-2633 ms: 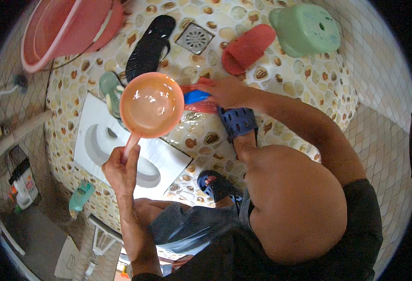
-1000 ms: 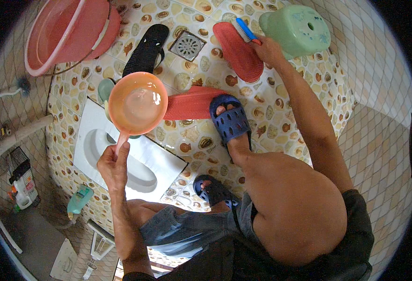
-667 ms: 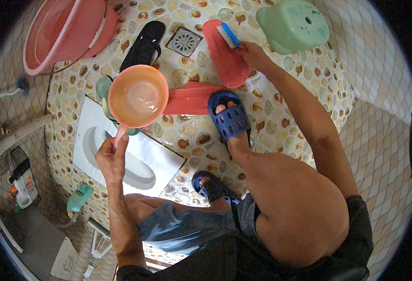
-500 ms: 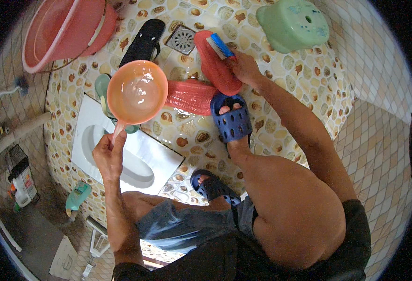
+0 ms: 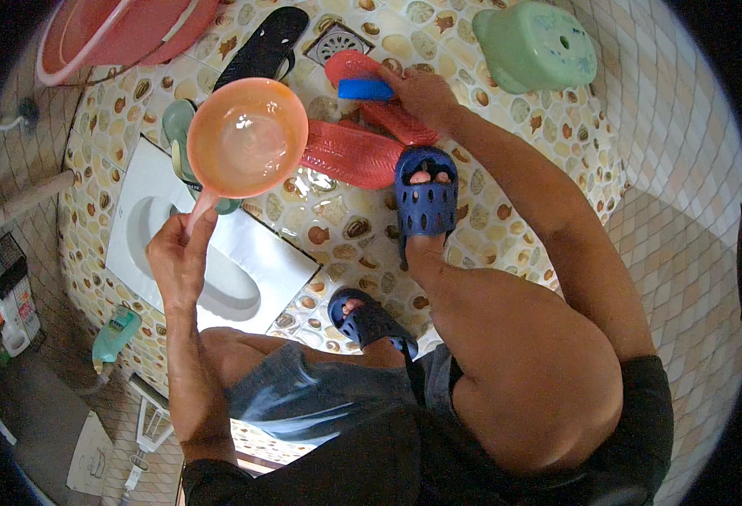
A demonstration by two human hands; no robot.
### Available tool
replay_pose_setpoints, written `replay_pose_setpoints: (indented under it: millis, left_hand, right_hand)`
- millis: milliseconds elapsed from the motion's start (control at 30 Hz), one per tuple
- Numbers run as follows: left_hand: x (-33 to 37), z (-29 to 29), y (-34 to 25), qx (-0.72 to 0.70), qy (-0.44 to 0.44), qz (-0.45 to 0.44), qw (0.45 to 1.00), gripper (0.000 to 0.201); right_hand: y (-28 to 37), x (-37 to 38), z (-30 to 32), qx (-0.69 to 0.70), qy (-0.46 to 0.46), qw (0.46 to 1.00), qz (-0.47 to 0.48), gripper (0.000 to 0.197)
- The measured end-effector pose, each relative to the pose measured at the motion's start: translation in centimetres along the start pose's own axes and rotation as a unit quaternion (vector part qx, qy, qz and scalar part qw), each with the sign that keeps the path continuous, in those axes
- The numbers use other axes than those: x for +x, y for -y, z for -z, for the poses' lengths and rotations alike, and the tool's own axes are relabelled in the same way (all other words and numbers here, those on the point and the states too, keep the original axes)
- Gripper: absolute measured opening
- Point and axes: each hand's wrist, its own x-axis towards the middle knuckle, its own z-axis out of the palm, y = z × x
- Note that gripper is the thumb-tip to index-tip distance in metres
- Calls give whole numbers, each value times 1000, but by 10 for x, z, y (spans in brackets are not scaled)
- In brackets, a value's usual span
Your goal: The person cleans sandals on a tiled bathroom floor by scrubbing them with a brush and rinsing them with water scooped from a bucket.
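My left hand (image 5: 177, 257) is closed around the handle of an orange water dipper (image 5: 248, 135), which holds clear water and is raised over the floor. Closed on a blue-backed scrub brush (image 5: 365, 89), my right hand (image 5: 424, 99) presses it over a red slipper (image 5: 347, 64); the bristles are hidden beneath. A second red slipper (image 5: 350, 153) lies wet on the floor, its end under or against the first one. Left of these, a black slipper (image 5: 263, 46) and green slippers (image 5: 177, 135) rest, the green ones partly covered by the dipper.
A floor drain (image 5: 338, 40) lies beyond the red slippers. Pink basins (image 5: 118, 34) stand far left, and a green stool (image 5: 539, 46) far right. A white squat toilet (image 5: 210, 261) is set in the floor at left. My feet wear blue clogs (image 5: 427, 202). A teal bottle (image 5: 116, 333) stands by the left wall.
My right hand has moved left with the brush, which has turned from bristles showing to blue back up. The upper red slipper has shifted and tilted. The dipper stays held in my left hand.
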Motion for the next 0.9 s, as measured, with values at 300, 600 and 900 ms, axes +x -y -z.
replay_pose_setpoints:
  millis: [300,600,900]
  left_hand:
    - [7,16,-18,28,-26,-20,999,40]
    - [-2,9,-19,61,15,-44,997,37]
    - [-53,-29,-22,52,73,-4,996,31]
  right_hand:
    - [23,-22,3,92,27,995,-23,63]
    - [9,-13,34,194,14,981,-12,56]
    - [20,-129,38,327,2,941,-89,56]
